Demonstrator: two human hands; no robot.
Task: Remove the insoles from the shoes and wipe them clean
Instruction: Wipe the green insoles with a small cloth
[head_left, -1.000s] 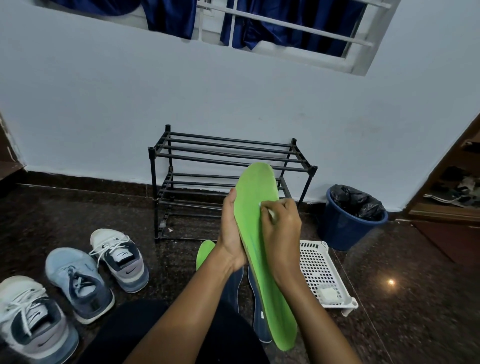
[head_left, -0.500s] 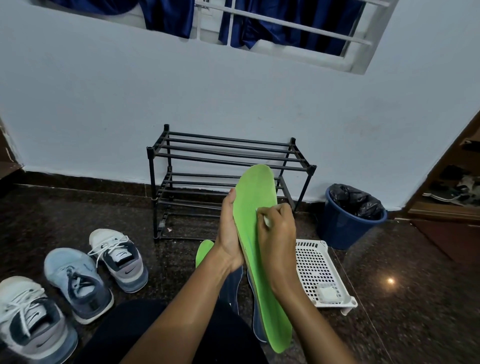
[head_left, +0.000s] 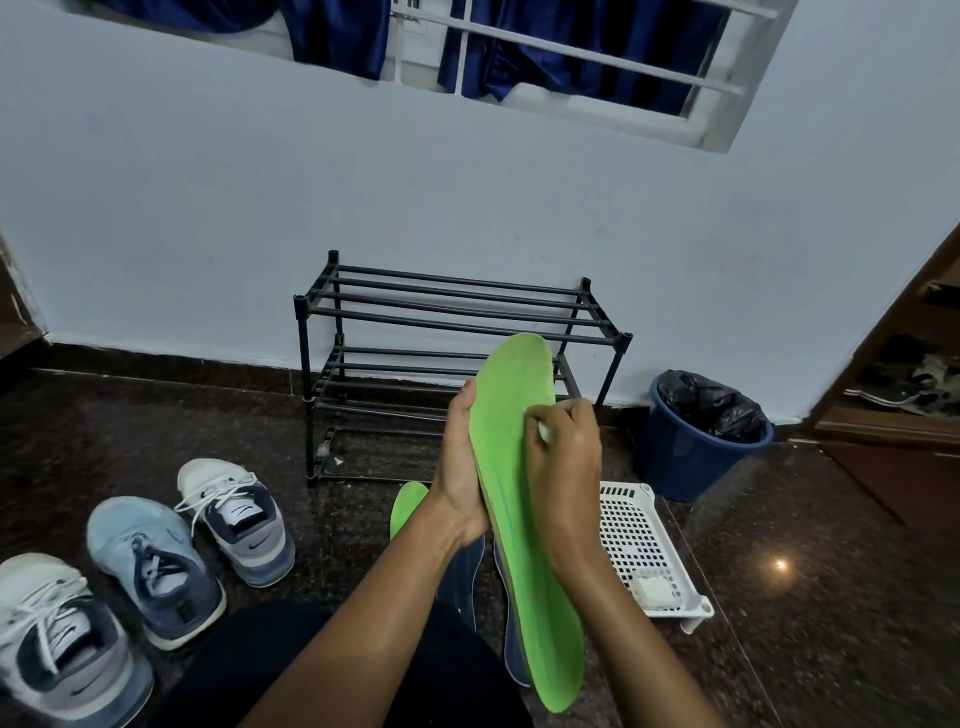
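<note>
A long green insole (head_left: 511, 467) stands upright in front of me, toe end up. My left hand (head_left: 460, 467) holds its left edge from behind, thumb along the rim. My right hand (head_left: 563, 457) pinches a small white wipe (head_left: 544, 431) and presses it against the insole's upper face. A second green insole (head_left: 407, 506) lies on the floor behind my left wrist, mostly hidden. Dark blue insoles (head_left: 462, 577) lie below my hands. Three sneakers (head_left: 234, 519) (head_left: 150, 566) (head_left: 57, 639) stand at the left.
A black metal shoe rack (head_left: 441, 332) stands against the wall. A white perforated tray (head_left: 644, 545) with a white wad in it lies on the floor at the right. A blue bin (head_left: 691, 457) with a black liner stands beyond it. A wooden cabinet is at far right.
My right hand with the wipe slid down the insole a little and has come back up near the top third. The insole stays upright in my left hand.
</note>
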